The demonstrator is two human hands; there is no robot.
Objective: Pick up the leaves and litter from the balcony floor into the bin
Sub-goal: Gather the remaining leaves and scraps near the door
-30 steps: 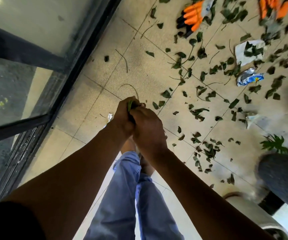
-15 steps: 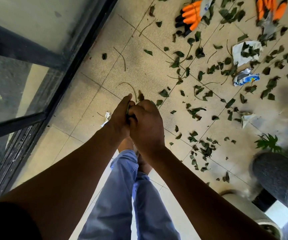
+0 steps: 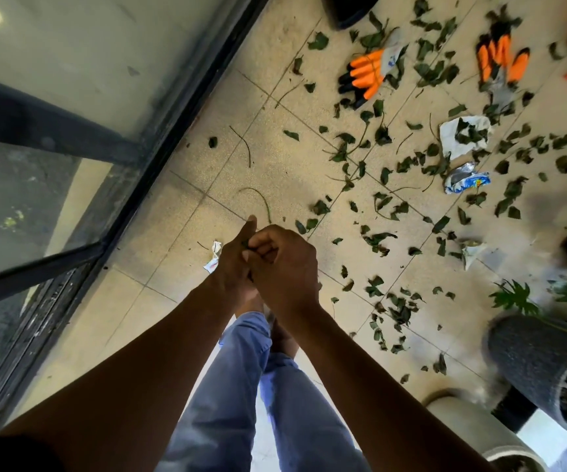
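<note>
My left hand (image 3: 232, 264) and my right hand (image 3: 284, 267) are pressed together above the tiled floor, fingers curled, with a few green leaves (image 3: 246, 244) pinched between them. Several dark green leaves (image 3: 377, 240) lie scattered over the tiles to the right and ahead. Litter lies among them: a white crumpled paper (image 3: 450, 137), a blue and silver wrapper (image 3: 467, 178), a small white scrap (image 3: 214, 257) just left of my left hand, and another crumpled scrap (image 3: 472, 252). A dark bin edge (image 3: 350, 8) shows at the top.
Two orange work gloves (image 3: 367, 74) (image 3: 501, 68) lie on the floor ahead. A glass sliding door with a dark frame (image 3: 159, 137) runs along the left. A dark textured pot (image 3: 544, 366) and small green plants (image 3: 513, 298) stand at the right. Thin curved stems (image 3: 258, 199) lie near my hands.
The view has shifted so the gloves and a dark bin edge sit lower in frame. My hands stay together; my left thumb now points up and the right fingers curl tighter.
</note>
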